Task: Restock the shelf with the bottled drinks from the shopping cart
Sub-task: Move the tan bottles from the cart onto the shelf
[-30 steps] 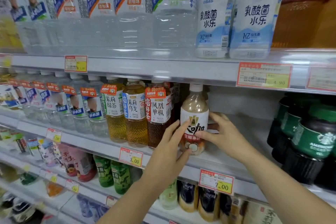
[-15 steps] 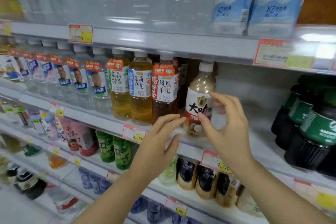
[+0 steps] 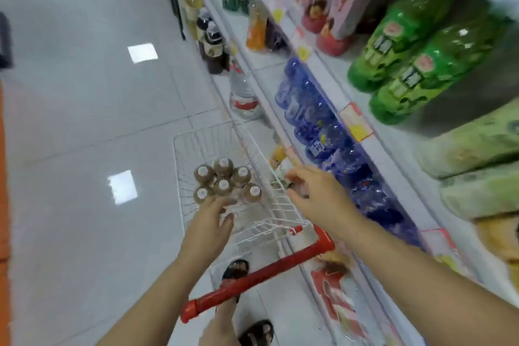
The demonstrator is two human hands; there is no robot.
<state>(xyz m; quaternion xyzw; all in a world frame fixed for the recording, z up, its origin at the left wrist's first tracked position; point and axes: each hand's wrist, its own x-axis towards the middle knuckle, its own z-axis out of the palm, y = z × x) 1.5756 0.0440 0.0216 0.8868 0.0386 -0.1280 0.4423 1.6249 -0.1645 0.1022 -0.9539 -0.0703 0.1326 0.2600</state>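
My left hand [image 3: 209, 222], fingers apart and empty, is just below the upright bottles [image 3: 223, 185] mid-frame, nearer than my right hand [image 3: 317, 196], also spread.

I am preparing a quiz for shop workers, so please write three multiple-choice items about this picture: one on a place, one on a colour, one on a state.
1. Where do the brown bottles stand?
A. on the floor
B. in the white wire cart
C. on the top shelf

2. What colour is the cart handle?
A. red
B. blue
C. green

3. What does the left hand do?
A. grips a bottle
B. rests on the handle
C. reaches open toward the bottles, holding nothing

Key: 1 B, their caps show inside the cart; 2 A, the bar is red; 3 C, its fingers are stretched and empty.
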